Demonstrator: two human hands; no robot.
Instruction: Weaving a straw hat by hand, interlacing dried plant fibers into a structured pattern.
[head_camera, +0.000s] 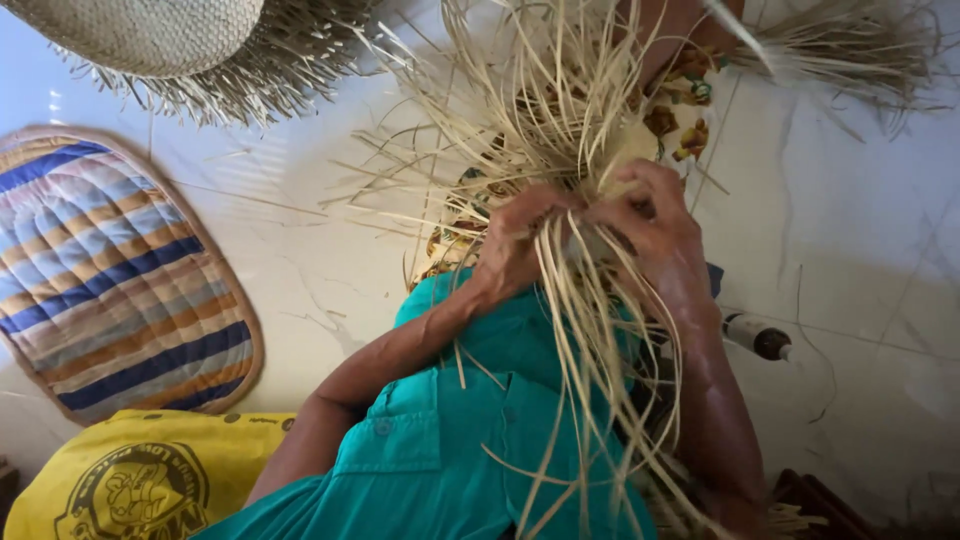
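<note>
Fingertips of both hands buried in pale straw strands (560, 130); woven hat (140, 30) cropped above, yellow sack (140, 470) cropped below.

Single head cam, looking steeply down, very close.

You wear the only camera; it faces down your chest onto your hands (585, 225) in the straw strands (560, 110), which fill mid-frame. White floor (850, 230) spreads beyond, striped mat (110, 270) at left edge. No second view to overlap.

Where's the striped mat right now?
In the head view, the striped mat lies on the white floor at far left, just above the yellow bag.
</note>
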